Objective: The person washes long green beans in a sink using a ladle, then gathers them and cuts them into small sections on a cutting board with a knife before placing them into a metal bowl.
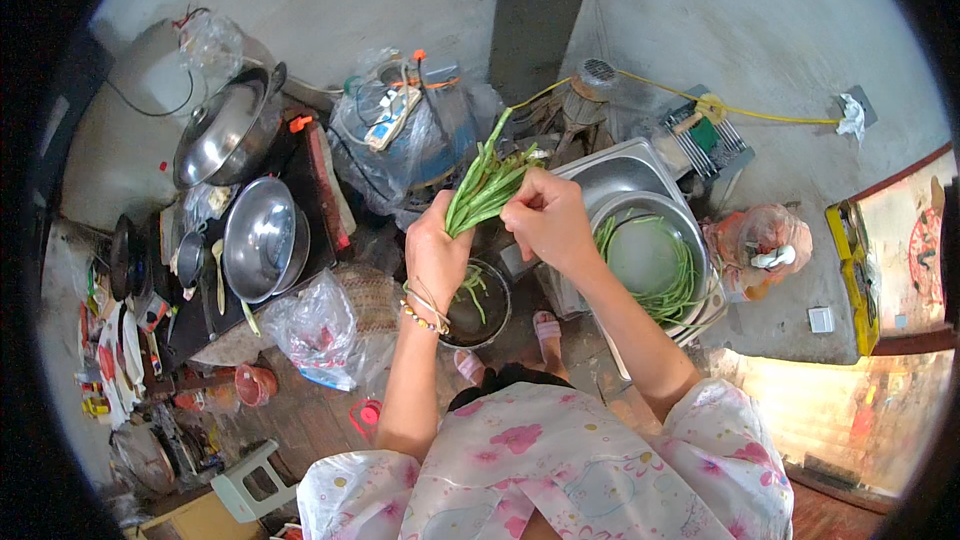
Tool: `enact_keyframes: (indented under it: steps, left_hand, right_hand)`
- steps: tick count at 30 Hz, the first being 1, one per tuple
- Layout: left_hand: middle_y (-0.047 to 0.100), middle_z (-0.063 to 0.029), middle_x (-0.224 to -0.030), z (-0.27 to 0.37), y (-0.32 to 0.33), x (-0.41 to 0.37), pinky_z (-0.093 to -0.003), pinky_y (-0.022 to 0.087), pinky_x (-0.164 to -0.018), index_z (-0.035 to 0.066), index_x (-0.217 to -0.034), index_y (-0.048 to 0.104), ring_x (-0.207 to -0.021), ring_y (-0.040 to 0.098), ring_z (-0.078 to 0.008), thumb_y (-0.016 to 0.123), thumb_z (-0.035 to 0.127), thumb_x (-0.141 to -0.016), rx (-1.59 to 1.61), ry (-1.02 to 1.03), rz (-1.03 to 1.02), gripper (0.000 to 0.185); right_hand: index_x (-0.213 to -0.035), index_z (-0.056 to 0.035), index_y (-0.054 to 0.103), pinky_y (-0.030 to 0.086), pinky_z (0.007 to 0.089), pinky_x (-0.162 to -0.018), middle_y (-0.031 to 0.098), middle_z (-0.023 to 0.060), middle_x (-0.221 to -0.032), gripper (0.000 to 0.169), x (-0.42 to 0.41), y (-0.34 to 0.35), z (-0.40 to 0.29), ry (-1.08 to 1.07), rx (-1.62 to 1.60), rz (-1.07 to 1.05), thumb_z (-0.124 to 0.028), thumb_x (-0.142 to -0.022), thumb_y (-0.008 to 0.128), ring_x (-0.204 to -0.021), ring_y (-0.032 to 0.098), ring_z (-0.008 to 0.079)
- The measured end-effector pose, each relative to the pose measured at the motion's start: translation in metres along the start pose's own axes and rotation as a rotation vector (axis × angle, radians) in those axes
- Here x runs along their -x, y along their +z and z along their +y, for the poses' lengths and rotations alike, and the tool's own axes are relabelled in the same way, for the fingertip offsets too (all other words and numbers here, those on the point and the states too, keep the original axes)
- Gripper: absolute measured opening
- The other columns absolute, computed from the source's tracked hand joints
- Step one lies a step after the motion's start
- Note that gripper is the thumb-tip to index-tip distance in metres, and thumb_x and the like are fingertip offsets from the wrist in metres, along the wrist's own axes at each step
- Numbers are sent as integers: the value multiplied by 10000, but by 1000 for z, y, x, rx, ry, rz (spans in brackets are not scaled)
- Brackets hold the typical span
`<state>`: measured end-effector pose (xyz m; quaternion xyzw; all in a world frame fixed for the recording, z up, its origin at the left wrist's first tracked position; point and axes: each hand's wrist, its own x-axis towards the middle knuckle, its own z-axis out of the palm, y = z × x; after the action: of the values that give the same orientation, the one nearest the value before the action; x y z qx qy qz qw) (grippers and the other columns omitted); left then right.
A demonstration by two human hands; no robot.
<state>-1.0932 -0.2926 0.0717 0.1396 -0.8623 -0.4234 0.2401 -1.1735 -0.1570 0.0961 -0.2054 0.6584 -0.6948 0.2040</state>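
A bunch of long green beans (484, 191) is gripped in my left hand (436, 247), its ends fanning out above my fist. My right hand (551, 217) is curled against the side of the bunch, thumb and fingers together near the bean ends; whether a bean is pinched there is hidden. Below my hands a dark round basin (501, 315) stands on the floor with a few bean pieces (474, 286) in it. To the right, a metal bowl (701, 270) holding long green beans (671, 292) and cloudy water sits in the stainless steel sink (660, 154).
At left, a metal basin (259, 236) and a lidded wok (225, 131) stand on a dark counter. Plastic bags (319, 326) hang beside it. A power strip (394, 118) rests on a plastic-covered drum. A step stool (255, 480) stands lower left; a yellow tray (844, 236) is at right.
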Motion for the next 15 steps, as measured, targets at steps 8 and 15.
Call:
enact_keyframes:
  steps: [8,15]
  left_hand:
    - [638,-148,-785,-48,-46,18,-299,472,-661,10,-969,571,-677,611,-267,638,9,-770,241,-27,47,210]
    - [530,24,-622,-46,-88,7,-225,358,-451,35,-812,575,-484,452,-67,655,67,-807,557,-321,19,86]
  right_hand:
    - [-737,-54,473,291,179,-319,532,114,-692,96,10,62,0,426,-852,-179,-11,-802,528,-397,369,39]
    - [-823,-62,518,345,183,-347,534,124,-723,41,26,46,-4,314,-915,-330,-25,-817,534,-416,392,50]
